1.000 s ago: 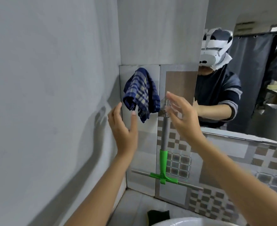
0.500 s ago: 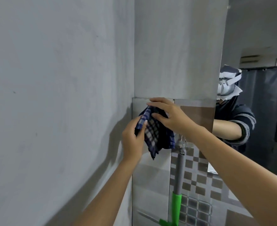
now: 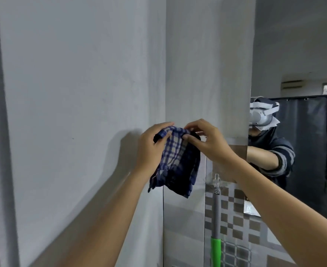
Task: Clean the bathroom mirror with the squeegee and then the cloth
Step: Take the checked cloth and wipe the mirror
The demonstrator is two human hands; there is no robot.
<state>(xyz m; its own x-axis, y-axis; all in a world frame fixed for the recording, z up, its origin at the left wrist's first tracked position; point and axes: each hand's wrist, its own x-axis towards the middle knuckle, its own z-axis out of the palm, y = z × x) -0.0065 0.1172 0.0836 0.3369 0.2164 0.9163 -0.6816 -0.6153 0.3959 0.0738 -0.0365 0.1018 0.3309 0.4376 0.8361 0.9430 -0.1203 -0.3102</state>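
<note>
1. The bathroom mirror [image 3: 297, 74] fills the right.
2. Left of the mirror, the squeegee [image 3: 216, 228] still hangs on its hook [image 3: 216, 178].
3. The checked cloth [image 3: 178, 160], hanging alone a second ago, is now pinched by left hand [image 3: 151, 149] and right hand [image 3: 210, 141]; the cloth stage seems underway.

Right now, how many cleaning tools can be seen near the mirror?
2. The checked cloth is held by the left hand and right hand; the squeegee hangs on a wall hook below. Others may be hidden.
</note>
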